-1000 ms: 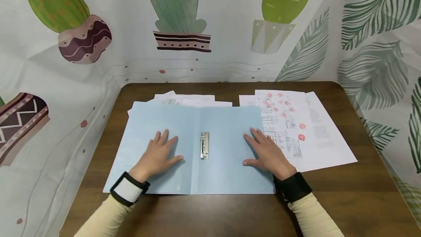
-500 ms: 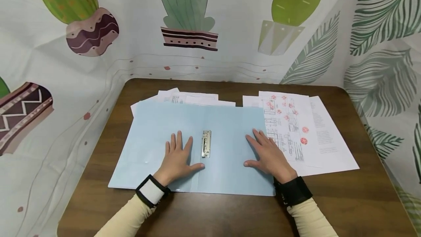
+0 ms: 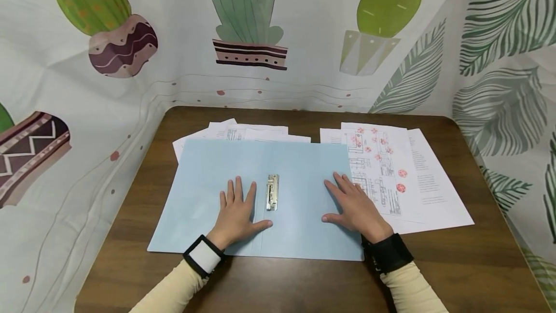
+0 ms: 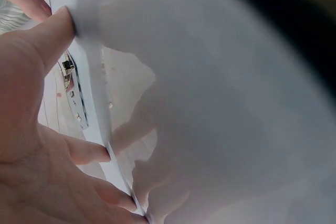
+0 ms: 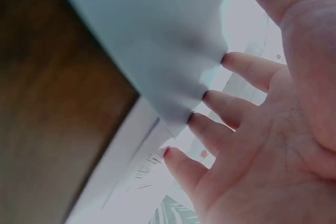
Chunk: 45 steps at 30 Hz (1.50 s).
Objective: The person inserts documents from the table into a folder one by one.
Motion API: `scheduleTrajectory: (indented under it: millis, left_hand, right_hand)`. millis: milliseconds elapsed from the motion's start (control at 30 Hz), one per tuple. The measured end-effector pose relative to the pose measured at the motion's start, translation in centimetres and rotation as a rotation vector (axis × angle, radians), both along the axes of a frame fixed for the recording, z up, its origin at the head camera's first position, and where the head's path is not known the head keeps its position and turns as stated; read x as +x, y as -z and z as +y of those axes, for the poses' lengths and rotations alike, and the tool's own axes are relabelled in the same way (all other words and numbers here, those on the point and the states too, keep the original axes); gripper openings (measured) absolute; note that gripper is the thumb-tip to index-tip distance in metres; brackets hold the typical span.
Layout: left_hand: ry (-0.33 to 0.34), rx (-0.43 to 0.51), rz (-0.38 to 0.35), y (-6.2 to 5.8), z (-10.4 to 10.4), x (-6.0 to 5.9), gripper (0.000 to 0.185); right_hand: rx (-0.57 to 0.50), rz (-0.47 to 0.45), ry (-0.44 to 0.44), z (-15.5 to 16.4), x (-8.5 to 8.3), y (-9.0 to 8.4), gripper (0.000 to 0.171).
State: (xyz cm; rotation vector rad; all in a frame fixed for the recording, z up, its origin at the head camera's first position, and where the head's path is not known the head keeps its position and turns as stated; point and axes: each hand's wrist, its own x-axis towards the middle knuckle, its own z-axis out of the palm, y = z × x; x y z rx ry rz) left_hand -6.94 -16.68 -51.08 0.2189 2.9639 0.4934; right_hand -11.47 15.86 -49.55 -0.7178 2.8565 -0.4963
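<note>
The open blue folder (image 3: pixel 260 197) lies flat near the front edge of the tabletop (image 3: pixel 434 264), the left hand (image 3: pixel 236 216) spread palm-down just left of the metal clip (image 3: pixel 272 192) and the right hand (image 3: pixel 354 206) spread flat on the right leaf beside the printed sheets (image 3: pixel 391 173). To flatten it well, press evenly with both palms and stroke outward from the spine, keeping fingers off the clip. The wrist views are blurred, so how firmly the fingertips (image 5: pixel 210 98) bear down is hard to judge.
</note>
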Motion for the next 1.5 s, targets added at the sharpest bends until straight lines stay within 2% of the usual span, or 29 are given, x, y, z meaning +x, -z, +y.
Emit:
scheduleTrajectory:
  millis: [233,333,500,600,933,1133,1333,1500]
  left_hand:
    - [0.026,0.023,0.011,0.1,0.0,-0.1,0.112]
    - [0.031,0.059,0.021,0.3,-0.1,0.0,0.102]
    - [-0.011,0.133,0.03,0.4,-0.1,-0.1,0.079]
    - [-0.036,0.17,0.035,0.3,0.1,-0.2,0.072]
    - [-0.102,0.173,0.115,0.6,0.8,-0.8,0.072]
    - [-0.129,0.178,0.113,0.2,1.4,-1.4,0.07]
    - [-0.16,0.267,0.099,-0.2,1.5,-1.6,0.064]
    - [-0.164,0.338,0.126,0.0,1.3,-1.3,0.061]
  right_hand:
    - [0.009,-0.006,0.006,0.0,0.0,-0.2,0.095]
    - [0.004,-0.007,0.007,0.0,0.0,-0.1,0.096]
    - [-0.013,0.001,0.005,-0.1,-0.1,0.1,0.096]
    - [-0.017,0.009,0.005,-0.1,-0.2,0.2,0.096]
    - [-0.006,0.022,-0.003,-0.2,-0.1,0.1,0.095]
    - [-0.006,0.021,0.003,-0.1,-0.1,-0.4,0.095]
    - [-0.011,0.017,0.004,-0.2,-0.2,-0.5,0.093]
    - [0.0,0.005,0.0,-0.2,-0.2,-0.3,0.095]
